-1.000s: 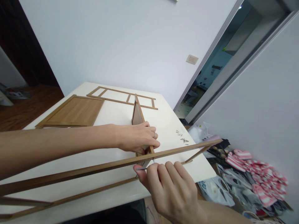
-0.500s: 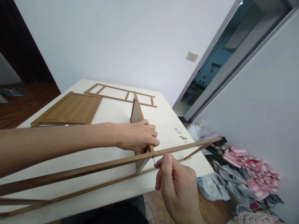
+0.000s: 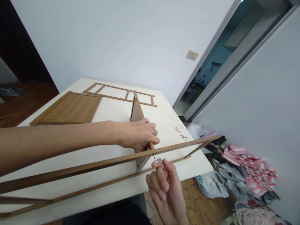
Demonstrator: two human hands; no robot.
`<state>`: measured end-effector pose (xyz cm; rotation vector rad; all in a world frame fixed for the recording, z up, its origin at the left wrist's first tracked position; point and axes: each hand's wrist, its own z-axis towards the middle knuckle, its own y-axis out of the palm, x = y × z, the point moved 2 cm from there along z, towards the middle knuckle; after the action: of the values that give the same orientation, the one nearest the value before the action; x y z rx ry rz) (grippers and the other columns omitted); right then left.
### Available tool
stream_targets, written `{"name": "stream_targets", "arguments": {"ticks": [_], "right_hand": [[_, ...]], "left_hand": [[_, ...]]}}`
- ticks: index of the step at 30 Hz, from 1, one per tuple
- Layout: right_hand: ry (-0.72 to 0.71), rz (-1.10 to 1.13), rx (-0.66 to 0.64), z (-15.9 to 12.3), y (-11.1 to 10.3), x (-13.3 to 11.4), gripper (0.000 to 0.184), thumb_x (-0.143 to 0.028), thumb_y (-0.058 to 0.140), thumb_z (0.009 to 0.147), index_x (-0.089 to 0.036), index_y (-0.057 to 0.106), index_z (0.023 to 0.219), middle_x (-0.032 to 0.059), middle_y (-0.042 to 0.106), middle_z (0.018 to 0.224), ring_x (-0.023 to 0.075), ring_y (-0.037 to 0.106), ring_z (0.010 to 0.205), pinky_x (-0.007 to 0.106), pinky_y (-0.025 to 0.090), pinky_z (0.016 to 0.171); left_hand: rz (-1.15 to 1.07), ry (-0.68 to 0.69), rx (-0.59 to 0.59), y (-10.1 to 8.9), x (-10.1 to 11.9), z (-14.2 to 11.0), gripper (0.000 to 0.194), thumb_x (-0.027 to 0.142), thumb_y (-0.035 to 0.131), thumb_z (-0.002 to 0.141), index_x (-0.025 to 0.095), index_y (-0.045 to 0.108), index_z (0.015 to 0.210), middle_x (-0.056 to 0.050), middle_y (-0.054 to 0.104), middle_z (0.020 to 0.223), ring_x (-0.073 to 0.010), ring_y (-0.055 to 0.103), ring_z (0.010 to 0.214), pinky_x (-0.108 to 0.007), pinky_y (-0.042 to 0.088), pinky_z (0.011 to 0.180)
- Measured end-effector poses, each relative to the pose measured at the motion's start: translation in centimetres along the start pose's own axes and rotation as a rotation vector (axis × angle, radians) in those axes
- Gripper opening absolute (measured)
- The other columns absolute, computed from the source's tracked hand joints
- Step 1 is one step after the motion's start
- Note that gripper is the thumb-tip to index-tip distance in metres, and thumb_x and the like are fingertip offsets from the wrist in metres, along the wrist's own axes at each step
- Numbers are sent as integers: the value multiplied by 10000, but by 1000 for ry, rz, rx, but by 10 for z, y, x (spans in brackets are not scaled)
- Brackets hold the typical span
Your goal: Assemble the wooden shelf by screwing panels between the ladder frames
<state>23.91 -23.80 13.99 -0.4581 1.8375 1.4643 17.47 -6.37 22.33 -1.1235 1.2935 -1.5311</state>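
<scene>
Right now, at the near edge of the table (image 3: 168, 117), I see the near frame (image 3: 117, 160) on its side, its upper rail passing just in front of the left hand (image 3: 138, 132) and directly above the right hand (image 3: 164, 181). The standing panel (image 3: 137, 111) runs from that rail toward the table's far side, under the left hand. The hex key (image 3: 155, 159) lies between the rail and the right hand.

The near frame's left end is cut off for me. The left hand covers part of the standing panel, and its thumb is mostly hidden. I can't make out the hex key's tip where it meets the rail, or any screw head there.

I have the left hand closed over the panel's top edge, fingers bent across it, a ring (image 3: 154, 131) on one finger. The right hand is palm up, pinching the hex key between thumb and fingertips, other fingers loosely curled.

On the table's left part lies the flat panel (image 3: 70, 109); along its far edge, the far frame (image 3: 127, 95); toward its right edge, small loose pieces (image 3: 184, 137). Beyond the table's right edge, I see bags (image 3: 212, 184) and striped cloth (image 3: 253, 165) on the floor side.
</scene>
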Motion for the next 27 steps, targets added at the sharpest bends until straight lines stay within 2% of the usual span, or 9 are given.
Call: {"name": "stream_targets", "arguments": {"ticks": [4,6,8,11,13,14,19,22,27], "right_hand": [[-36,34,-66,-1,0,10,277,-410,616,962,-173,705,850,-137,161,473,60,71,379,199,195,388],[-28,-72,-40,0,-5,18,352,-494,517,1014,-191,646,889,-135,222,460,73,125,360,210,213,379],[-124,-320,47,3,-15,23,400,-535,379,1068,-212,578,940,-111,373,462,95,285,349,220,273,385],[-609,-1038,244,5,-30,17,285,-380,322,1115,-208,537,1040,-34,620,635,129,592,533,236,427,500],[-906,-1429,265,3,-35,10,243,-283,371,1104,-192,582,1025,19,676,756,145,650,685,260,462,617],[-991,-1534,241,3,-37,6,245,-267,406,1094,-188,612,987,33,675,773,151,636,706,273,448,643],[-1121,-1859,99,0,-31,-19,250,-227,607,1022,-188,616,775,1,572,633,153,480,604,316,334,622],[-1187,-2113,51,-1,-19,-28,409,-265,545,1060,-208,525,656,-16,493,563,150,428,543,332,283,582],[-1206,-2212,67,1,-6,-29,509,-336,447,1103,-212,509,613,-22,475,507,138,416,472,333,252,542]], "left_hand": [[20,-12,-28,0,0,1,280,124,779,810,217,515,826,-14,679,918,-219,550,910,-361,307,801],[32,-23,-46,0,1,1,264,126,764,825,216,516,832,-19,682,934,-220,550,914,-364,306,807],[38,-30,-52,-1,2,1,251,120,751,831,215,518,833,-22,685,940,-220,550,914,-363,304,803],[34,-34,-51,-1,2,1,252,107,750,821,214,522,831,-21,684,926,-217,552,905,-360,301,791],[32,-36,-52,-1,2,1,256,100,753,815,212,524,836,-19,683,927,-216,556,910,-358,301,793],[33,-35,-52,-1,2,1,256,100,753,815,213,525,839,-20,684,931,-217,558,915,-358,302,795],[43,-19,-45,0,2,1,237,122,745,827,216,528,840,-25,686,931,-223,559,915,-362,303,785],[39,-12,-30,0,1,1,236,118,744,822,214,528,826,-25,682,911,-227,561,910,-361,304,778],[18,4,-1,0,0,1,269,109,773,790,216,527,817,-15,680,897,-219,559,889,-354,307,774]]}}
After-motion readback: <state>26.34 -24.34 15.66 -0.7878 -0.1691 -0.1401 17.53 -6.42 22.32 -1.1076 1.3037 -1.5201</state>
